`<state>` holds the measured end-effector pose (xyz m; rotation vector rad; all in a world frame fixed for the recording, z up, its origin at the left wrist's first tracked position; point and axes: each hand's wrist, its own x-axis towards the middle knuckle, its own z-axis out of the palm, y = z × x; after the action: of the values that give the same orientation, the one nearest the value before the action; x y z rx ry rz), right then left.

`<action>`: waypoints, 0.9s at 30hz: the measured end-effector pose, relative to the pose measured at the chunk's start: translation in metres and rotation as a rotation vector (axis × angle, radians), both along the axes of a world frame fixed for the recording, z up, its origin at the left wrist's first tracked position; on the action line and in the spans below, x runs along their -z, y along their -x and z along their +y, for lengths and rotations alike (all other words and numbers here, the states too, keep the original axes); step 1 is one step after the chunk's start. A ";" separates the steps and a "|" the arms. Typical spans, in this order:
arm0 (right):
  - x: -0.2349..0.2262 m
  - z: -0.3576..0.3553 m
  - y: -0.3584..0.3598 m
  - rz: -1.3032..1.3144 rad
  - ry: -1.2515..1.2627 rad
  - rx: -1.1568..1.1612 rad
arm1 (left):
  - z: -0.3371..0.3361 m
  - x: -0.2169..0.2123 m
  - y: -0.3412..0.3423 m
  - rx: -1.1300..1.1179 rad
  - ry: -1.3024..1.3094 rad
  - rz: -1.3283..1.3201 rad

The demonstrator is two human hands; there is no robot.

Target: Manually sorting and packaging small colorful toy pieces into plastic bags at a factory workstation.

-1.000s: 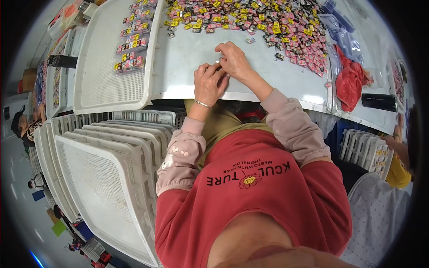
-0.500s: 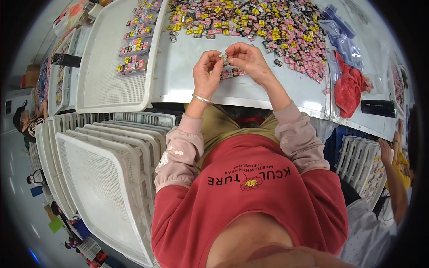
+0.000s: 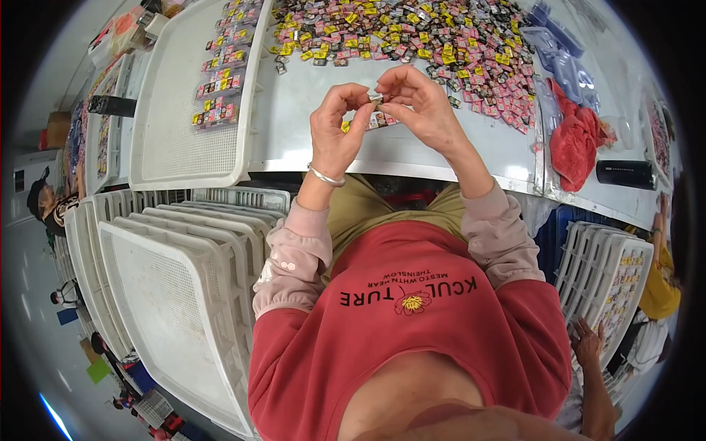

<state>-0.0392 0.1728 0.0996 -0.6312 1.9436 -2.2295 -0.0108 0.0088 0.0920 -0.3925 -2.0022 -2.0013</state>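
Note:
My left hand and my right hand are raised together above the white table. Between their fingertips they pinch one small silvery piece. A silver bracelet circles my left wrist. Just under the hands a few small coloured pieces lie on the table. Farther back spreads a large heap of small pink, yellow and dark pieces.
A white perforated tray with rows of sorted pieces lies at the left. Stacked white trays stand by my left side. A red cloth and a black cylinder rest at the right. Another person's hand touches a tray stack at the lower right.
Both hands have lifted off the table and come closer to the camera, still pinching the small piece between them.

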 end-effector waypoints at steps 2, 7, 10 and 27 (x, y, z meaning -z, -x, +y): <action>-0.006 0.004 -0.002 0.127 -0.121 0.040 | 0.001 -0.004 -0.001 0.017 0.099 0.052; -0.010 0.011 -0.001 0.287 -0.278 0.029 | 0.000 0.000 0.003 0.124 -0.207 -0.283; -0.008 0.010 0.003 0.309 -0.380 0.008 | -0.004 0.007 0.006 0.178 -0.347 -0.429; 0.072 -0.025 0.056 0.457 -0.860 -0.086 | -0.030 0.089 -0.018 -0.208 0.870 0.268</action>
<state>-0.0950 0.1474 0.0280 -1.0739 2.7006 -1.0399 0.0068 -0.0207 0.0033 -0.5527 -2.4930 -0.8160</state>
